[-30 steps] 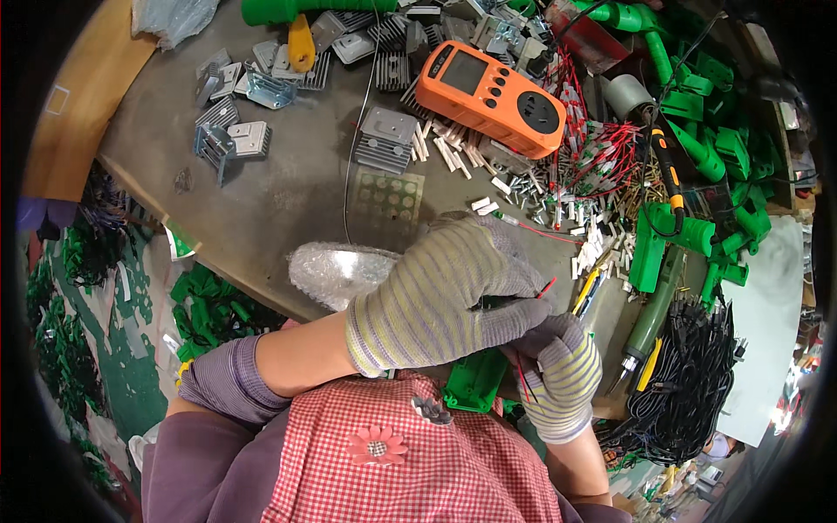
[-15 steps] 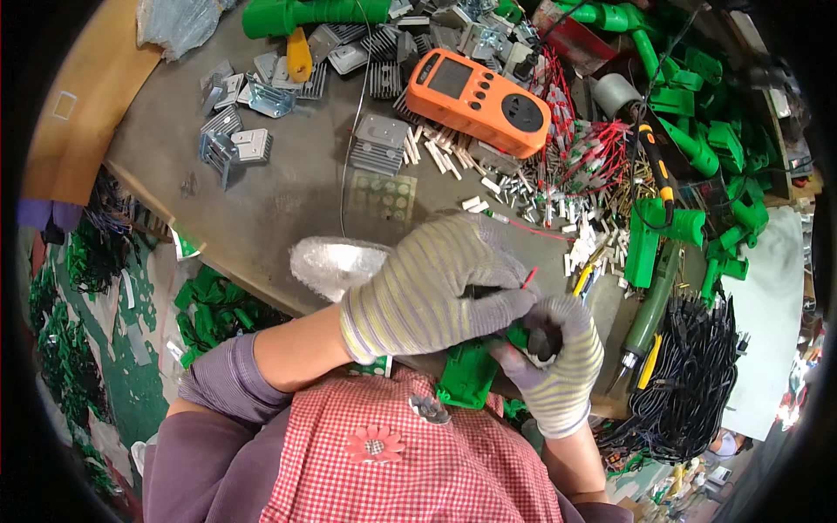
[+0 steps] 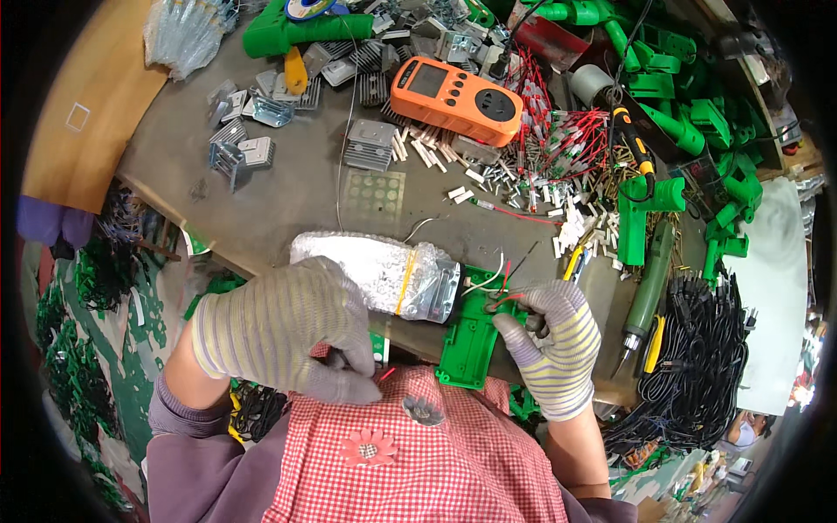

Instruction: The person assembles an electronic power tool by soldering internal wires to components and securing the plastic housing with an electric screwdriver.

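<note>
A green plastic housing half [image 3: 466, 353] lies at the table's front edge, its hollow side up. White, red and black wires stick up at its far end. Against it rests a bubble-wrapped part [image 3: 357, 266] with a yellow band. My right hand [image 3: 558, 344], in a striped glove, pinches a red wire [image 3: 507, 299] over the housing. Left of the housing, my left hand [image 3: 283, 331], gloved alike, is closed above my apron. A short red piece [image 3: 387, 374], too small to name, shows at its fingertips.
An orange meter [image 3: 458, 100] lies beyond, near metal heat sinks [image 3: 370, 144], white tubes and red-wired parts [image 3: 580, 139]. To the right are a green electric screwdriver [image 3: 649, 292], a yellow-handled tool [image 3: 654, 344] and bundled black cables [image 3: 689, 366]. Green housings [image 3: 645, 222] stand at the far right.
My left hand has moved left and toward me from the housing, with the red piece at its fingertips. The housing, its wires and the wrapped part have come into view.
</note>
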`<action>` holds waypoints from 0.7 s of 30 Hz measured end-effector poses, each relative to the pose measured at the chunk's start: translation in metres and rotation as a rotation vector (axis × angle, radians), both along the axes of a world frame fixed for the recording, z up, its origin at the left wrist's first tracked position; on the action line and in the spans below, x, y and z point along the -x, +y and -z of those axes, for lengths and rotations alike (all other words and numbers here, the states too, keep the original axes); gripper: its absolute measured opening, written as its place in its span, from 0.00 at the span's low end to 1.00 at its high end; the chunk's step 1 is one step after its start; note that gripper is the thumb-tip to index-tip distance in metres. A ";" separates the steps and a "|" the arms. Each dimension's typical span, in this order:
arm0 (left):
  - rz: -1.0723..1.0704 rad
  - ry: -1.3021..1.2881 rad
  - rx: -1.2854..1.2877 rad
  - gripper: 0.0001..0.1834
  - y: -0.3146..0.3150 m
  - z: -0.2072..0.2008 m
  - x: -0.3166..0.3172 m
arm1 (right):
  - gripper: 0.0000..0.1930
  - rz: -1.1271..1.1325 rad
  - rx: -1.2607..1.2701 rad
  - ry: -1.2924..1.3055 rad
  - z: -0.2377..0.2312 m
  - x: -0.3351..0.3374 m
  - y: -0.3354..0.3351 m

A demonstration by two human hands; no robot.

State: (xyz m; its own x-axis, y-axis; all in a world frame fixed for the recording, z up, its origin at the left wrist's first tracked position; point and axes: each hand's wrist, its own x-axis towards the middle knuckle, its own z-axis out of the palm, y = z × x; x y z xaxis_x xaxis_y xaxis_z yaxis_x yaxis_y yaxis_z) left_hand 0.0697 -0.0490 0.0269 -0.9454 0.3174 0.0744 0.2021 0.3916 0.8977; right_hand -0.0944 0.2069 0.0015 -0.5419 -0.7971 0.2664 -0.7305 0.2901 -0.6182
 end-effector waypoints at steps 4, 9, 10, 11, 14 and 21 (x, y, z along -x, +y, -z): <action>-0.478 0.215 0.282 0.09 0.028 0.000 0.013 | 0.15 -0.008 0.020 0.079 0.000 -0.001 -0.006; -0.683 0.216 0.007 0.08 0.059 0.018 0.062 | 0.14 0.012 0.043 0.072 0.006 -0.004 -0.012; -0.678 0.238 -0.105 0.08 0.064 0.029 0.074 | 0.14 0.014 0.046 0.076 0.009 -0.004 -0.012; -0.667 0.261 -0.220 0.09 0.068 0.033 0.082 | 0.13 0.018 0.093 0.153 0.015 -0.003 -0.012; -0.788 0.224 -0.236 0.09 0.076 0.030 0.089 | 0.10 0.060 0.139 0.216 0.022 -0.004 -0.013; -0.792 0.410 -0.273 0.01 0.056 0.029 0.057 | 0.10 0.058 0.126 0.182 0.020 -0.001 -0.013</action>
State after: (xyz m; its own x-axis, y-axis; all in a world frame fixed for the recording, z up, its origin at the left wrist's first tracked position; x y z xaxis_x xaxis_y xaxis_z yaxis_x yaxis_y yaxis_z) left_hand 0.0124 0.0066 -0.0017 -0.7619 -0.4864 0.4276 0.2879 0.3369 0.8964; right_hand -0.0932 0.1942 -0.0183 -0.5200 -0.7199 0.4598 -0.8176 0.2637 -0.5118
